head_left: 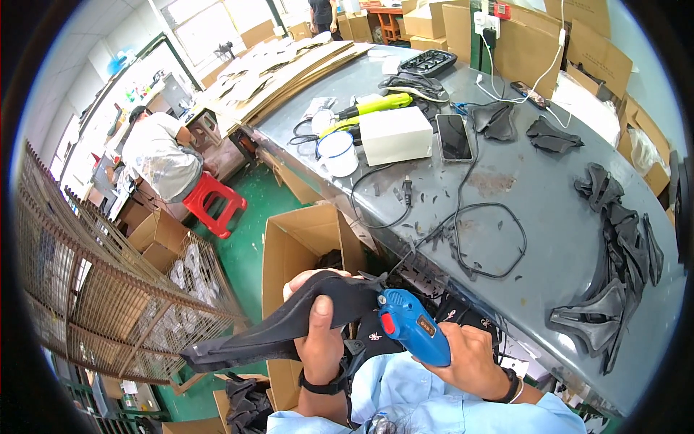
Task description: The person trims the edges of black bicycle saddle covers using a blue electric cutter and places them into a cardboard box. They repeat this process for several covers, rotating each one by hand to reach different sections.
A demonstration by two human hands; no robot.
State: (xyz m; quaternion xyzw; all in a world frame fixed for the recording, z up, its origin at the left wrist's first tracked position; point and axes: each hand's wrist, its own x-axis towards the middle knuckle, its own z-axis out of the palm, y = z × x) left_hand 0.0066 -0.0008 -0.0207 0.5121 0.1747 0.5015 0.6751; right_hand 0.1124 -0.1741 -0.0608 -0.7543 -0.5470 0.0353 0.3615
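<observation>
My left hand (322,338) grips a long black padded piece shaped like a bicycle saddle (282,322), thumb on top and fingers underneath. The piece's narrow end points left, and its wide end lies toward the tool. In my right hand (470,362) is a blue handheld power tool (413,327) with a red button. The tool's front end is at the edge of the wide end of the black piece; whether they touch I cannot tell. Below them stands an open cardboard box (283,253) with something dark inside.
The grey table (538,286) holds a looped black cord (499,205), dark scraps, a phone (455,137), a white box (395,136), a white mug (337,155) and several black saddle-shaped pieces (596,315). A wire rack (108,289) stands left; a person sits on a red stool (215,205).
</observation>
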